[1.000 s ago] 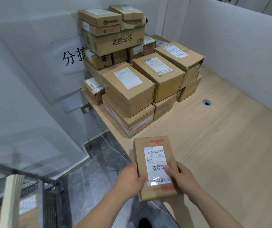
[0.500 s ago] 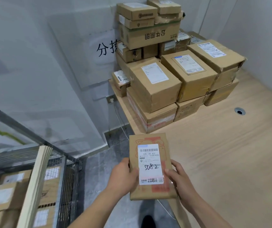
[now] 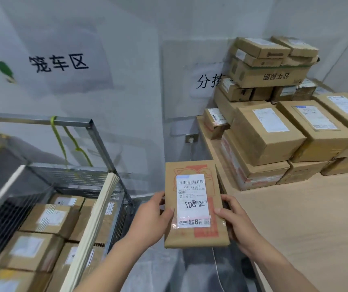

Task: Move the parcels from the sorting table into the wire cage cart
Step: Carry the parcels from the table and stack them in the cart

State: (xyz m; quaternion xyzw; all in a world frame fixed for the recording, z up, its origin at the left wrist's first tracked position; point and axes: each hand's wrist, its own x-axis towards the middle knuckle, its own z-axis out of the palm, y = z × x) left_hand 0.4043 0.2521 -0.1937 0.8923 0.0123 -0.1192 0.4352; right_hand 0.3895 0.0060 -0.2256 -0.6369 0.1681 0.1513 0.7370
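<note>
parcel in hand: flat brown parcel (image 3: 195, 204), label facing up with "5082" scrawled on it; it's in the air over the floor gap, between the sorting table (image 3: 308, 218) and the wire cage cart (image 3: 97, 148); not touching either one
left hand: left hand (image 3: 153, 213) grasping the parcel's left edge, thumb lying over the top face
right hand: right hand (image 3: 235, 218) grasping the right edge, fingers (image 3: 221, 211) curled onto the top
cart: down to the left; several boxes (image 3: 48, 220) already packed inside; a pale padded bar (image 3: 91, 226) runs along the near top edge
table stack: loads of boxes (image 3: 274, 123) piled up on the table, so I'd say this job is nowhere near finished
what could go wrong: the grip is only on the edges, and taped cardboard can be slick, so a quick swing left could let it slide out onto the floor; it also has to clear that padded bar and the metal frame, and clipping either could tip it out of the hands; dropping it in from high could have it land crooked on the boxes below
</note>
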